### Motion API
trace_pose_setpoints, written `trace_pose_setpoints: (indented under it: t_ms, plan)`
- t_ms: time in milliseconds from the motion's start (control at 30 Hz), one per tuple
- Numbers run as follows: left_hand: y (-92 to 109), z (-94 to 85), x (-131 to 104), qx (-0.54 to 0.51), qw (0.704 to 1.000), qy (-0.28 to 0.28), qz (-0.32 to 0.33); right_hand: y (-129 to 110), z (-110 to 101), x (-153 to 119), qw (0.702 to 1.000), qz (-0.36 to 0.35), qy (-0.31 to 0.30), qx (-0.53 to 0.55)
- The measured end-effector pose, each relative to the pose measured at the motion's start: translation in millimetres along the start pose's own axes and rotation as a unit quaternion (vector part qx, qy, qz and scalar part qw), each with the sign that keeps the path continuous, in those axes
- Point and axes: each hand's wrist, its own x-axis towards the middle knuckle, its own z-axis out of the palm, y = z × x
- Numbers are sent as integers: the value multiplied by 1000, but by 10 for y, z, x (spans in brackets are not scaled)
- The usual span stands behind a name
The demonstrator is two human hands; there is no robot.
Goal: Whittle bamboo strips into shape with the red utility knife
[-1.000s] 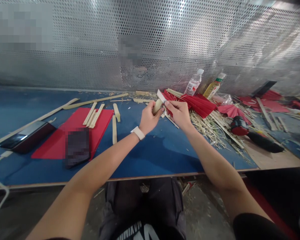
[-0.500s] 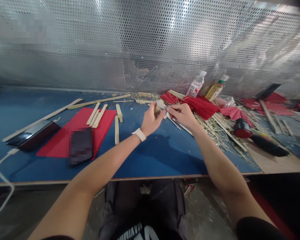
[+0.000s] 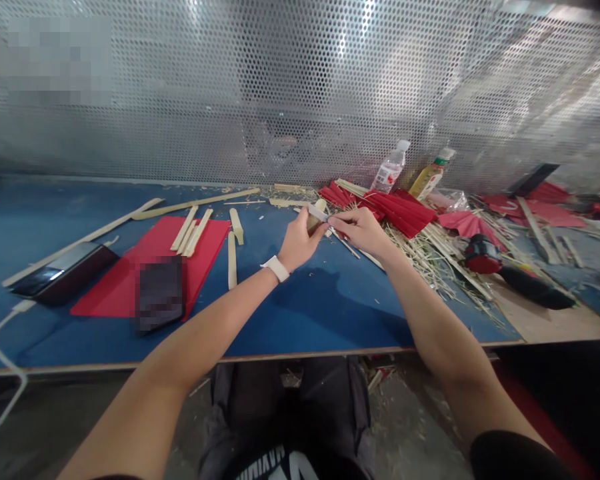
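My left hand (image 3: 300, 241), with a pale band on its wrist, is closed round a short piece of bamboo (image 3: 321, 205) whose rounded end shows above the fingers. Between my two hands a narrow whitish-grey strip (image 3: 317, 213) lies across the bamboo; its kind is not clear. My right hand (image 3: 361, 230) pinches the near end of this strip with thumb and forefinger. Both hands are close together above the blue table (image 3: 300, 313). Part of the bamboo is hidden by my left fingers.
To the left, several bamboo sticks (image 3: 193, 237) lie on red sheets (image 3: 115, 287) beside a phone (image 3: 161, 293). A dark device (image 3: 60, 270) with a cable sits further left. Red folded paper (image 3: 400, 212), shavings (image 3: 425, 260), two bottles (image 3: 391, 167) and a black-and-red power tool (image 3: 483, 253) are right.
The strip between my hands has turned to lie flatter across the bamboo, and my right fingertips have shifted slightly left. My left hand keeps its hold; the view has moved a little.
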Motion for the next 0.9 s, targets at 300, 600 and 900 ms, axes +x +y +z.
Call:
trace_pose_setpoints:
  t_ms: [300, 600, 900]
  plan:
    - [-11, -11, -1, 0, 1000, 2, 9, 24, 85, -11, 996, 48, -6, 75]
    - [-43, 12, -4, 12, 1000, 9, 14, 45, 100, 2, 995, 49, 3, 82]
    - [-31, 3, -10, 15, 999, 18, 24, 23, 115, 12, 999, 21, 41, 10]
